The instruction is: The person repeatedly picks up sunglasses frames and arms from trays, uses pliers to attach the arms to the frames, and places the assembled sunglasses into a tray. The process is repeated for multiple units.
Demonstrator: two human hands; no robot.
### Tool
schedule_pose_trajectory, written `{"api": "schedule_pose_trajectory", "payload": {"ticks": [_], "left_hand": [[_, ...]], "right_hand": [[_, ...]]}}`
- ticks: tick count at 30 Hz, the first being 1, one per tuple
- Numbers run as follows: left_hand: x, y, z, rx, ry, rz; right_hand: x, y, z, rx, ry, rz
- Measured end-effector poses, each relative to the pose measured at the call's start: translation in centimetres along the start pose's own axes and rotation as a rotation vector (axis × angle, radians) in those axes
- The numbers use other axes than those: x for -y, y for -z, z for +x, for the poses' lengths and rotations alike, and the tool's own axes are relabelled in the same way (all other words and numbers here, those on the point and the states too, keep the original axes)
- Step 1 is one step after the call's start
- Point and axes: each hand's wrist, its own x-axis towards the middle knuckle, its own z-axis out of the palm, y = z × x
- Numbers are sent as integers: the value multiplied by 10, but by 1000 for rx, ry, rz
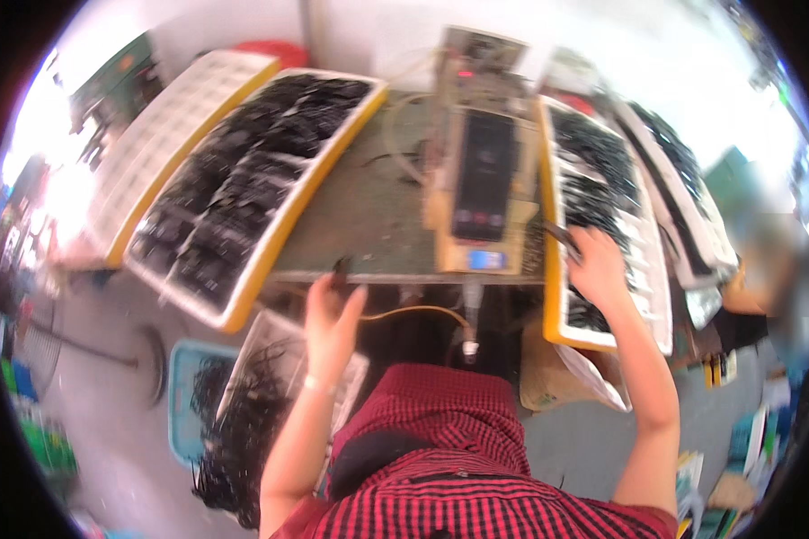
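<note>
Blurred by motion, my left hand [330, 325] is raised at the front edge of the green worktable [360, 211]. A small black piece [341, 269] is pinched at its fingertips; its exact kind cannot be made out. My right hand [598, 268] is over the right foam tray [549, 301], which holds rows of black parts [587, 148]. Between its thumb and fingers is a small dark piece [562, 237], too blurred to name. Between the hands stands a bench machine [436, 211] with a dark rectangular panel [487, 175] on its front.
A foam tray [274, 235] packed with black parts slants at the left, beside another pale tray [175, 144]. Another tray [670, 193] leans at the far right. Below left are a blue basket [185, 395] and tangled black strips [234, 440]. A yellow hose [413, 311] hangs below the table edge.
</note>
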Motion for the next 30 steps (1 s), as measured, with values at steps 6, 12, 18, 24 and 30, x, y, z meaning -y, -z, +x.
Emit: {"api": "schedule_pose_trajectory", "payload": {"ticks": [6, 12, 18, 24, 30], "left_hand": [[-10, -23, 92, 20, -159, 893], [12, -58, 123, 63, 8, 1103], [-1, -54, 109, 7, -89, 1192], [-32, 57, 26, -174, -579, 867], [70, 232, -59, -581, 416, 111]], "right_hand": [[51, 35, -96, 80, 39, 447], [75, 33, -191, 252, -370, 898], [90, 15, -201, 237, -592, 1239], [113, 21, -213, 366, -597, 1471], [125, -12, -232, 498, -1061, 2000]]}}
